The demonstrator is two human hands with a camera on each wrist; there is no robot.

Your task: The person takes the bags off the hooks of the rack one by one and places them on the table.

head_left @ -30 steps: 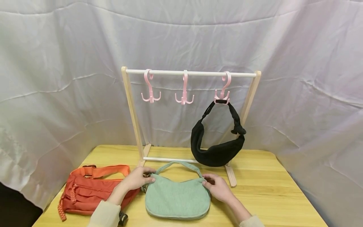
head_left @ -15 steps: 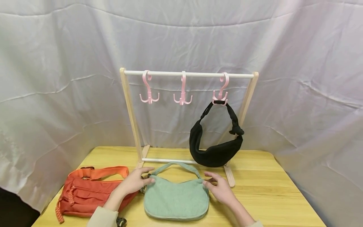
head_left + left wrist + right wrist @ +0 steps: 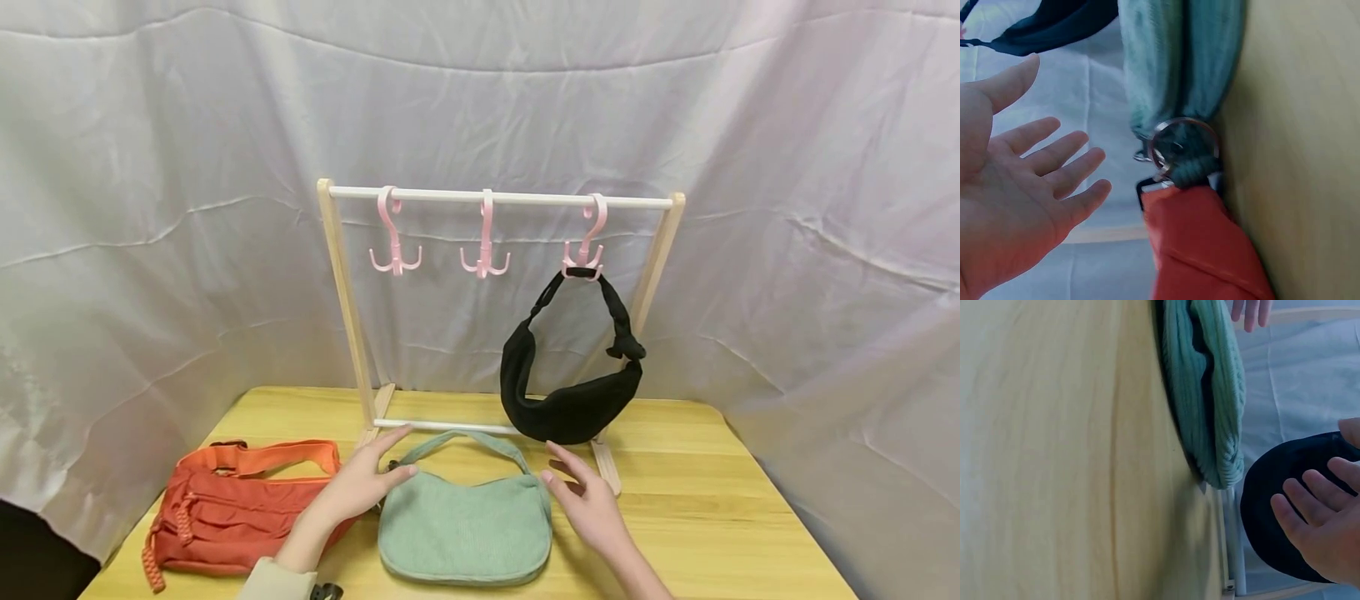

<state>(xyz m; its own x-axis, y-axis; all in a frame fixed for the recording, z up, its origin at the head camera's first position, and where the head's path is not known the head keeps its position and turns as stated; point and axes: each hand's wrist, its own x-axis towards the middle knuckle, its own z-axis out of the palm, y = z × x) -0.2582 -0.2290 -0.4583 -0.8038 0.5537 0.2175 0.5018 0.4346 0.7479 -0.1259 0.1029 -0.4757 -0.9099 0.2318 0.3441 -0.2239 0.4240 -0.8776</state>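
A green corduroy handbag (image 3: 465, 529) lies on the wooden table in the head view, its short strap (image 3: 468, 435) arched toward the rack. My left hand (image 3: 360, 483) hovers by the bag's left top corner, fingers spread and holding nothing; the left wrist view shows that palm (image 3: 1022, 181) apart from the bag and its metal ring (image 3: 1185, 147). By the right top corner is my right hand (image 3: 588, 504), its fingers extended. In the right wrist view, a gap separates the right hand (image 3: 1329, 519) from the green bag (image 3: 1210, 394).
Behind stands a wooden rack (image 3: 347, 308) with a white bar (image 3: 442, 195) and pink hooks (image 3: 486, 242). From the right hook (image 3: 590, 233) hangs a black shoulder bag (image 3: 573, 408). A red waist bag (image 3: 240, 517) lies on the table (image 3: 720, 500) at left, partly behind my left forearm.
Both hands have come away from the green handbag's corners, and their fingers have straightened. The green bag stays on the table. The view has shifted slightly.
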